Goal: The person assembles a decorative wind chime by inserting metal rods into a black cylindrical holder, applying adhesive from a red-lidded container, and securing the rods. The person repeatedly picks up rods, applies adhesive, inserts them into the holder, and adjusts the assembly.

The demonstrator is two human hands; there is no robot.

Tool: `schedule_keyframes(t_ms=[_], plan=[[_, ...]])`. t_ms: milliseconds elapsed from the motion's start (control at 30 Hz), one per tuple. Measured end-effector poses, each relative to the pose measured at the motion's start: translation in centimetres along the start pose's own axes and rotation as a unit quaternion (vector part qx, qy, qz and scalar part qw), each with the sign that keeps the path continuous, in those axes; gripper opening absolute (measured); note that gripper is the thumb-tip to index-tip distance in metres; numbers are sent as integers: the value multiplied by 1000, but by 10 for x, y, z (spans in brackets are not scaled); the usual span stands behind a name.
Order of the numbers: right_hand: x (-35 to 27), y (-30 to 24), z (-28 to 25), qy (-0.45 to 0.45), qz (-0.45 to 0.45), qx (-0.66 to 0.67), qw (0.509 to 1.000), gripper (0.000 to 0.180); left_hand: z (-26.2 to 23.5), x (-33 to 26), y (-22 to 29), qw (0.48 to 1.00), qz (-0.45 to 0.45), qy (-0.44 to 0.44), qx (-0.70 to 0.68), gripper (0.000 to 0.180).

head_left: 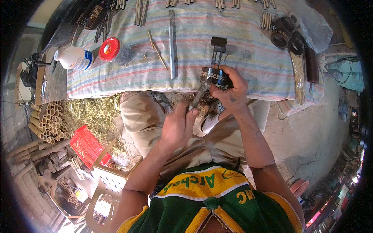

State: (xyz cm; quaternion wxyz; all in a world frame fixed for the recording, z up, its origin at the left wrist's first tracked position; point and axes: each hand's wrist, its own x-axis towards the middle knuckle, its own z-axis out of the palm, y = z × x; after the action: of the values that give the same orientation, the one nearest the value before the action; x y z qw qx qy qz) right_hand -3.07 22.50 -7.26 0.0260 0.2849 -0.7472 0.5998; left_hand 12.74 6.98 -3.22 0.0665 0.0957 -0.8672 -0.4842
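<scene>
At the table's near edge, my right hand (234,88) is closed round a dark bamboo-like piece (211,73). Its lower part is a wide ring with a pale leaf pattern; thin uprights rise from it to a small dark band (218,42). My left hand (179,123) grips a tool with a worn greyish handle (199,97). The tool's upper end meets the near side of the ring, close to my right thumb. Its tip is too small to make out. A long metal bar (172,50) and a thin stick (157,50) lie left of the piece.
A striped cloth (143,83) covers the table. On it are a white bottle (74,58), a red-lidded jar (110,49), dark rings (279,39) and bundled thin tubes (141,11). Down at left are shavings (93,114), stacked bamboo tubes (52,122), a red crate (87,145) and a plastic chair (110,180).
</scene>
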Motion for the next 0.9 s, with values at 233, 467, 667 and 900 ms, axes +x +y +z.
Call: schedule_keyframes(t_ms=[233,467,667,900], plan=[[2,1,3,13,-10,-9,1000,55,3,-4,-6,977,157,128,-58,23],[0,-3,-2,-24,33,-84,996,48,8,-4,-14,972,146,129,-129,27],[2,-1,2,15,-14,-10,1000,55,9,-2,-18,997,63,46,-18,27],[1,3,0,4,-31,-3,1000,53,15,-3,-18,1000,13,-4,4,26]])
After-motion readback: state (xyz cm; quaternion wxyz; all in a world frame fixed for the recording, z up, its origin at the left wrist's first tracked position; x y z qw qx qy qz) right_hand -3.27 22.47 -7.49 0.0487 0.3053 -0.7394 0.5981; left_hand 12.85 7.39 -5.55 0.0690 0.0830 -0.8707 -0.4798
